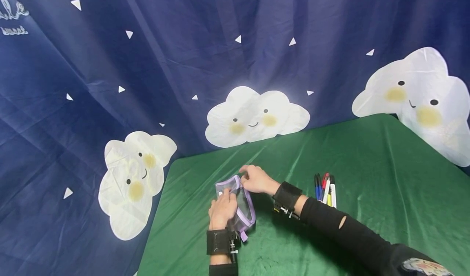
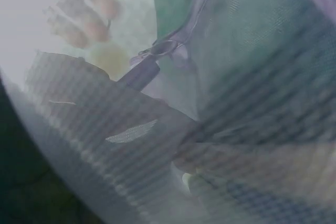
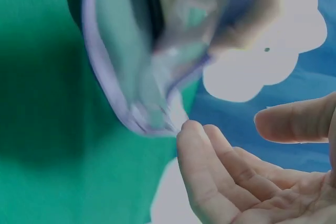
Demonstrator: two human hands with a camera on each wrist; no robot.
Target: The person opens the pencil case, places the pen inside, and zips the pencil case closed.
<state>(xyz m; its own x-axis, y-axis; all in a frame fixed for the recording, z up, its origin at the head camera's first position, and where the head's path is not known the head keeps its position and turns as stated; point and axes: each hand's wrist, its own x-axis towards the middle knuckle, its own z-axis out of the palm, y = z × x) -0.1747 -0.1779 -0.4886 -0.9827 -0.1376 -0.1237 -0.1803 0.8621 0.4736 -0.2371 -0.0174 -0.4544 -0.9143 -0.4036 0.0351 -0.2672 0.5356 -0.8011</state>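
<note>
A see-through mesh pouch [image 1: 244, 204] with lilac edging is tilted up over the green cloth. My left hand [image 1: 223, 206] grips it from the near left side, its fingers partly seen through the mesh in the right wrist view. At the pouch's far corner is my right hand [image 1: 257, 180]. In the right wrist view the fingertips of my right hand [image 3: 236, 171] reach the lilac corner, with the thumb held well apart. Mesh fills much of the left wrist view, where a zipper pull [image 2: 164, 49] hangs on the lilac edge.
Several pens and markers [image 1: 326, 191] lie together on the green cloth [image 1: 360, 157], right of the pouch and beyond my right forearm. A dark blue curtain [image 1: 235, 31] with smiling clouds and small white triangles stands behind the table.
</note>
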